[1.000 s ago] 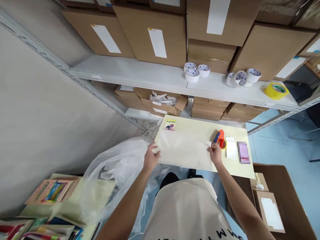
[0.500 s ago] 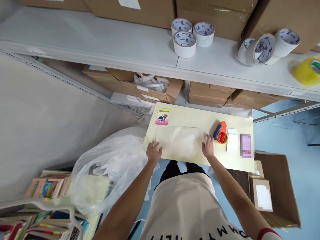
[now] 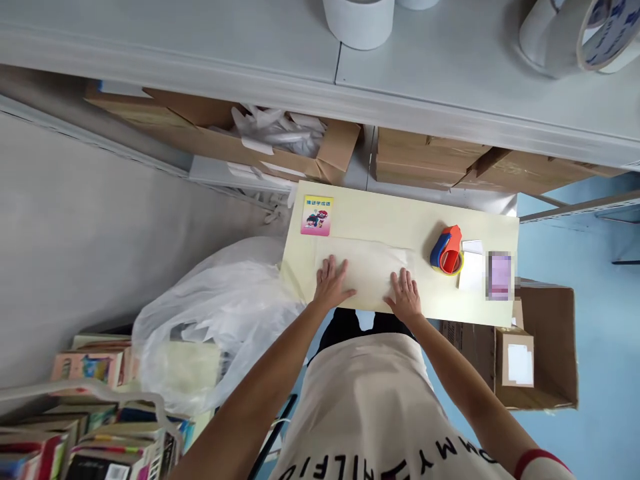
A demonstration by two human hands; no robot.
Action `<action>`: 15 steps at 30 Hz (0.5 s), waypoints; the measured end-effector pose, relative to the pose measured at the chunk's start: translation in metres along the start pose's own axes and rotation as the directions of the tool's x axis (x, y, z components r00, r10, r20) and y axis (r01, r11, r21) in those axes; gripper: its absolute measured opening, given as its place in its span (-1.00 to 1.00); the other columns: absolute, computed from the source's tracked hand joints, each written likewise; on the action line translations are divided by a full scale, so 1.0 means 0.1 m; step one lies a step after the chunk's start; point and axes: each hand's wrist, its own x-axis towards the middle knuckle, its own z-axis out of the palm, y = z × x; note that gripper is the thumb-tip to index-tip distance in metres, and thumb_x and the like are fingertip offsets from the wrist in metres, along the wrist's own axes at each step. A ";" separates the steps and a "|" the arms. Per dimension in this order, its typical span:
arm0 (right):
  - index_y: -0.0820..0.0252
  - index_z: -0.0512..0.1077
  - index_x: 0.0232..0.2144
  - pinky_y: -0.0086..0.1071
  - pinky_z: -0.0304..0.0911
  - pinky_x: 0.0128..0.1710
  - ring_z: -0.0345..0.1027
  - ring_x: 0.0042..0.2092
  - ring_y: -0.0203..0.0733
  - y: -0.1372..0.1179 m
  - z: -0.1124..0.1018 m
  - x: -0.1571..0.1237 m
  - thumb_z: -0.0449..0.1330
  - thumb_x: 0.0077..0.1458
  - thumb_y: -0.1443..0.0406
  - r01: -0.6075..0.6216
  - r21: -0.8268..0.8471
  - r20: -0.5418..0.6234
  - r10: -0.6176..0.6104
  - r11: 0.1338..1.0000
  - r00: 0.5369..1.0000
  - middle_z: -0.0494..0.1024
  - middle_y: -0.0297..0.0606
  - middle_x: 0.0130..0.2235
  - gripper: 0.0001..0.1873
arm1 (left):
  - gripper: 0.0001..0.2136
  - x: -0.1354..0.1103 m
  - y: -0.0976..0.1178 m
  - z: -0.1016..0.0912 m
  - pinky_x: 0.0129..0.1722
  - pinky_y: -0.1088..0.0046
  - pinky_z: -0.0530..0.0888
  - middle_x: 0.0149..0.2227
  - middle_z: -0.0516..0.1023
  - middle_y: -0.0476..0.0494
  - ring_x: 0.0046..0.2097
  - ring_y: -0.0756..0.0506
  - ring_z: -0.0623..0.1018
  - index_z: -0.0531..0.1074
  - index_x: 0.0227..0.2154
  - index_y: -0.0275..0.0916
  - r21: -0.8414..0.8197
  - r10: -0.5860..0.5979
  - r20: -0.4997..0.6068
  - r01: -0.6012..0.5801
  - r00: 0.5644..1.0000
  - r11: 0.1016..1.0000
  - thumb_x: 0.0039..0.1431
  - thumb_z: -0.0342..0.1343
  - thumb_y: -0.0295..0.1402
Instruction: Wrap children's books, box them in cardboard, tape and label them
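A thin translucent plastic bag (image 3: 373, 270) lies flat on the pale yellow table (image 3: 395, 217). My left hand (image 3: 333, 283) rests flat on the bag's left part, fingers stretched out. On the bag's right part my right hand (image 3: 404, 298) also lies flat with fingers spread. Neither hand grips anything. A small colourful booklet (image 3: 317, 215) sits at the table's far left corner. An orange and blue tape dispenser (image 3: 447, 250) stands just right of the bag.
White paper slips (image 3: 471, 272) and a blurred pinkish item (image 3: 499, 275) lie at the table's right end. A big clear plastic sack (image 3: 220, 320) bulges at the left, books (image 3: 90, 427) beneath it. An open carton (image 3: 540, 353) stands right. Shelf (image 3: 450, 87) with tape rolls (image 3: 357, 20) overhead.
Both hands moved inward from the bag's ends onto its surface and flattened on it. The camera tilted down and closer to the table.
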 end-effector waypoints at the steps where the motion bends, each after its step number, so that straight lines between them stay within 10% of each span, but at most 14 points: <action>1: 0.24 -0.04 0.36 0.07 -0.12 0.29 -0.21 0.41 0.19 0.01 0.01 -0.07 0.15 0.19 0.13 -0.010 -0.008 -0.003 0.010 1.000 1.000 -0.09 0.13 0.40 -0.19 | -0.04 -0.01 0.01 0.00 0.30 -0.08 -0.04 0.43 -0.34 -0.44 0.41 -0.47 -0.23 -0.06 0.37 -0.21 0.004 0.020 0.011 -0.020 1.000 1.000 -0.02 0.28 -0.04; 9: 0.23 0.01 0.34 0.26 -0.19 0.27 -0.29 0.41 0.26 -0.05 -0.01 -0.13 0.07 0.23 0.06 -0.034 0.029 -0.127 0.037 0.999 0.991 -0.10 0.16 0.40 -0.26 | -0.06 -0.10 0.02 -0.04 0.28 -0.18 -0.05 0.43 -0.28 -0.45 0.40 -0.50 -0.20 0.00 0.35 -0.19 -0.053 0.072 -0.073 -0.076 0.995 0.996 -0.05 0.31 -0.08; 15: 0.19 0.08 0.31 0.15 0.02 0.27 -0.08 0.38 0.13 -0.66 -0.17 0.53 0.08 0.22 0.15 0.117 0.285 -0.203 -0.059 0.951 0.977 0.11 0.08 0.34 -0.34 | -0.04 0.11 -0.49 -0.28 0.28 -0.10 0.06 0.42 -0.16 -0.47 0.41 -0.43 -0.13 -0.03 0.35 -0.26 -0.355 -0.078 -0.267 -0.023 0.961 0.935 -0.05 0.29 -0.03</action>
